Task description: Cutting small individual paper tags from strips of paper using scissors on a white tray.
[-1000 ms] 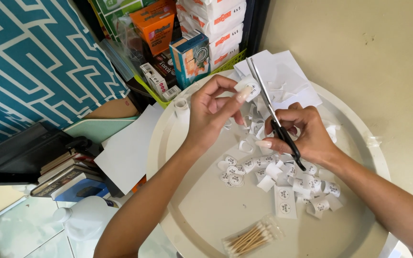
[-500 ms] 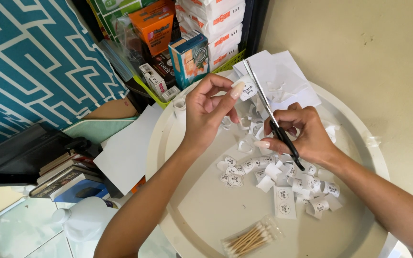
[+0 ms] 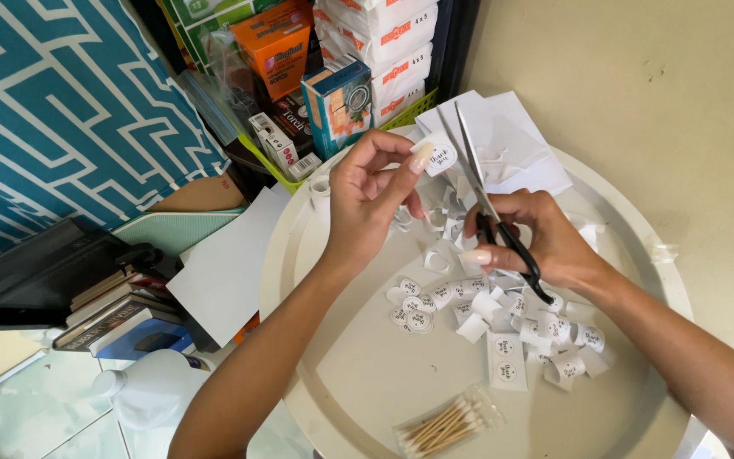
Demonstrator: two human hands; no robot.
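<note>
the left hand (image 3: 367, 191) pinches a small round white sticker (image 3: 440, 157) between thumb and fingertips, held up above the far part of the round cream tray (image 3: 358, 382). the right hand (image 3: 537, 242) is closed through the black handles of a pair of scissors (image 3: 482, 191), whose blades stand slightly parted and point far and a little left, just beside the sticker's right edge. the work in hand looks like trimming the sticker's white border, so it seems best to turn the paper with the left fingers instead of swinging the scissors, taking short bites near the pivot so the curve stays smooth. the left fingertips sit very close to the blades, so they should keep to the side of the sticker away from the cut. below the hands, a pile of cut stickers and curled offcuts (image 3: 503, 314) lies across the middle and right of the tray, with a clear packet of cotton swabs (image 3: 445, 422) at the near edge. white backing sheets (image 3: 511, 144) lie on the far right rim. boxes (image 3: 358, 51) are stacked at the far side, and books (image 3: 104, 310) sit to the left.
</note>
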